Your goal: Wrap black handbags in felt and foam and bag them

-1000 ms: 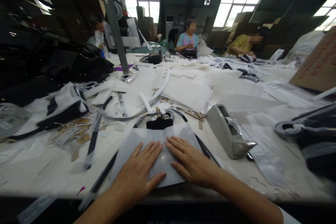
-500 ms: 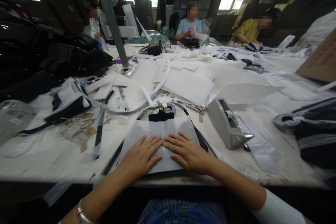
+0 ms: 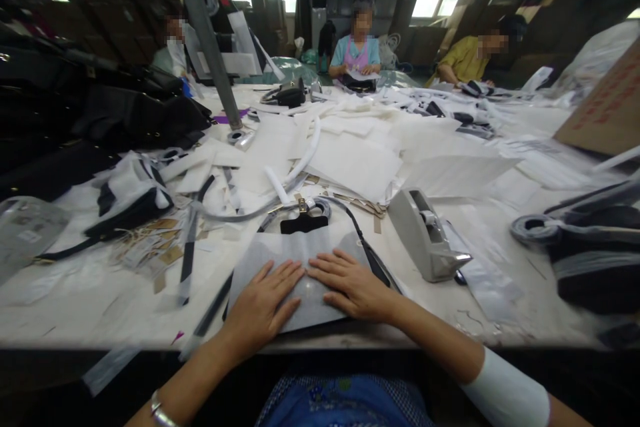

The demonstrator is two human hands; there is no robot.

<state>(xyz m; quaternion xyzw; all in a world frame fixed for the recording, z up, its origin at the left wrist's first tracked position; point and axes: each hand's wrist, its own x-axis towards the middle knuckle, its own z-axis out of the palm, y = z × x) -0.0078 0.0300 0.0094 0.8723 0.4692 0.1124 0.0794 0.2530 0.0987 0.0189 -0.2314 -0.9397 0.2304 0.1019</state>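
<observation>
The person's bare left hand (image 3: 265,300) lies flat on a whitish, translucent paper-like sheet (image 3: 308,295), its fingers straight and loosely parted, the thumb set wide. The bare right hand (image 3: 353,285) rests on the same sheet, palm down, fingers outstretched with narrow gaps between them; the two hands' fingertips nearly meet at the sheet's middle. The sheet lies near the front edge of a long off-white desk (image 3: 100,320), and a black flap (image 3: 304,225) with a gold-coloured metal clasp (image 3: 302,205) shows just beyond its far edge. A grey, wedge-shaped tape dispenser (image 3: 417,233) stands to the right of the sheet, while small brown and pale tags (image 3: 170,255) are scattered to the left. Farther back are spread large white sheets (image 3: 357,167). Across the desk, a person in a light-blue top and pink apron (image 3: 367,53) handles a white sheet (image 3: 361,75)
</observation>
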